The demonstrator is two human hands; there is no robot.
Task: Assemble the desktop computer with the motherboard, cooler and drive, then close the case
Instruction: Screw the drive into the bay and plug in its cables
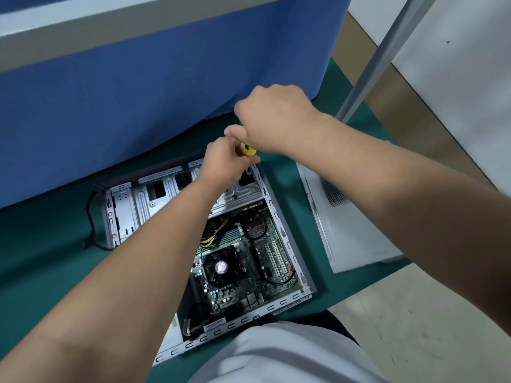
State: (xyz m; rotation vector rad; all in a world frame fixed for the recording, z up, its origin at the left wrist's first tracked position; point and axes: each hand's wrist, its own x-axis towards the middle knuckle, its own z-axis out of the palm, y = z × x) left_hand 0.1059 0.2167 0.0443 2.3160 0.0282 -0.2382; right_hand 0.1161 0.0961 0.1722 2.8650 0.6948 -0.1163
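Open computer case [287,244] lies flat on green table [41,258], motherboard [249,261] inside, cooler fan [221,268] at its centre. Both hands meet above case's 12 o'clock corner. Right hand [272,120] curled round yellow screwdriver handle [249,150] from above. Left hand [224,161] just below, fingers pinching screwdriver lower down; tip hidden. Side panel [351,225] lies at 3 o'clock of case, apart. Black cable [90,217] trails at 9 o'clock. Blue cloth [138,92] behind.

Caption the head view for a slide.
Both hands work a yellow-handled screwdriver at the open case's far corner, side panel alongside.
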